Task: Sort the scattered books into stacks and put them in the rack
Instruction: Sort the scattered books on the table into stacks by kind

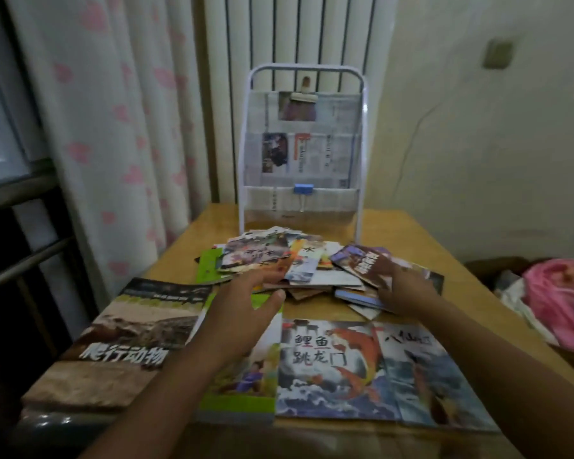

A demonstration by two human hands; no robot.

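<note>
Four large books are lying in a row along the near edge of the wooden surface (408, 226): a brown reptile book (120, 342) at the left, a green-edged book (242, 379) beside it, a book showing a leaping red carp (332, 369), and a blue wave-covered book (434, 372) at the right, its edge touching the carp book. Both forearms are reaching over this row. Left hand (246, 303) is hovering above the green-edged book with fingers spread and relaxed, fingertips reaching the near side of the scattered pile of small books (299, 263); it is not gripping anything. Right hand (408, 289) is resting on the pile's right side, fingers curling down over a dark-covered book (365, 263), though blur is making it hard to tell whether it is actually gripping. Behind the pile a white rack (302, 144) is standing upright at the far end of the surface, its tiers lined with newspaper and a blue clip (303, 188) fastened to the lower tier. A pink-patterned curtain (113, 127) is hanging at the left, and a pink bundle (560, 299) is lying to the right.
</note>
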